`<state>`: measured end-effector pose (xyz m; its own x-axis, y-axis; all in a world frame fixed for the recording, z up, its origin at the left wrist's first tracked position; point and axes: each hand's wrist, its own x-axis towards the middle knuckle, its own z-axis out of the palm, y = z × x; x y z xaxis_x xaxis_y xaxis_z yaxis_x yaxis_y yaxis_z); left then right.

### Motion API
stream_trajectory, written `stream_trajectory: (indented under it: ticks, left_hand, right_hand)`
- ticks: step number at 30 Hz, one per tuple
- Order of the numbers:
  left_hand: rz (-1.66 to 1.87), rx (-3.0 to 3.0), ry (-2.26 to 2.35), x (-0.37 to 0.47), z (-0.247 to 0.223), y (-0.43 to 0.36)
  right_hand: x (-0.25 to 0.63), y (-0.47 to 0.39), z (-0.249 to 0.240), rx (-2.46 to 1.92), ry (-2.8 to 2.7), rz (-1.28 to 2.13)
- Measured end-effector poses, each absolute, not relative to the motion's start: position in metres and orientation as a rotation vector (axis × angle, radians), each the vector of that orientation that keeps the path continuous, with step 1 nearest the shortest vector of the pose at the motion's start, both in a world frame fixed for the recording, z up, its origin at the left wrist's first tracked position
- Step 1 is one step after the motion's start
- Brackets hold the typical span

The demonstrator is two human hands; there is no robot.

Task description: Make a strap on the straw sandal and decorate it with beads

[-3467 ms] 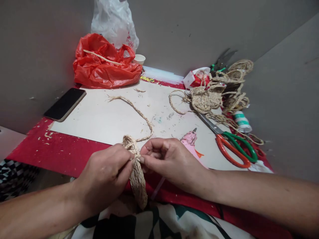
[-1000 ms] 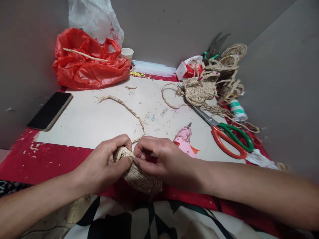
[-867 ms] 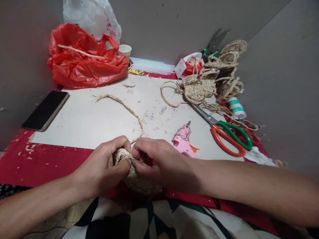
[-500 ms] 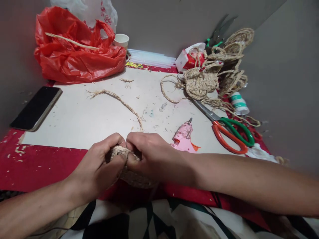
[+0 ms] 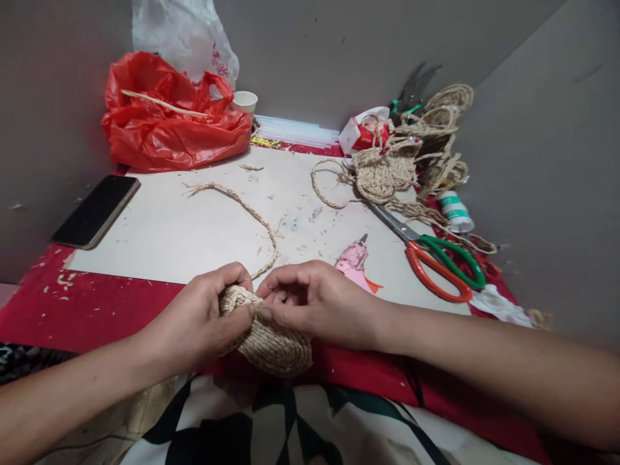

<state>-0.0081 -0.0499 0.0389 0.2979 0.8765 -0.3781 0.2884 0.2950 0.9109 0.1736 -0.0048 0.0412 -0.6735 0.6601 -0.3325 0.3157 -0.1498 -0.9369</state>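
Beyond the right hand (image 5: 320, 300), a pink plastic glue gun (image 5: 354, 261) and orange-and-green-handled metal scissors (image 5: 438, 265) suggest a craft workspace.

Woven piece (image 5: 278, 349): upper part partly covered by left hand (image 5: 198, 316); that hand's far fingertips hidden behind it. Right hand (image 5: 320, 303): pinch point too small to read. Pink glue gun (image 5: 355, 258): lower end blocked by right hand. Scissors (image 5: 394, 223): blade tips hidden by woven pile (image 5: 385, 174). Clear bag (image 5: 186, 32): cut off at top. Cup (image 5: 245, 101): partly behind red bag (image 5: 169, 139). Pliers (image 5: 411, 93): blurred.
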Motion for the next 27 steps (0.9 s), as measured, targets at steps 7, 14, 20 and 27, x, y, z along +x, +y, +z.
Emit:
stream_trajectory:
  ticks: [7,14,20,27]
  left_hand:
    - [0.582,1.456,1.37,-0.006,0.038,-0.053]
    - [0.591,1.284,1.254,-0.001,0.037,-0.054]
    - [0.596,1.301,1.36,0.001,0.033,-0.053]
    - [0.625,1.239,1.33,-0.003,0.035,-0.046]
  right_hand:
    - [0.174,0.002,0.041,-1.04,-2.023,1.793]
    - [0.174,0.009,0.04,-1.015,-2.0,2.077]
    - [0.168,-0.002,0.038,-1.077,-2.267,1.59]
    - [0.161,-0.004,0.034,-1.129,-2.421,1.178]
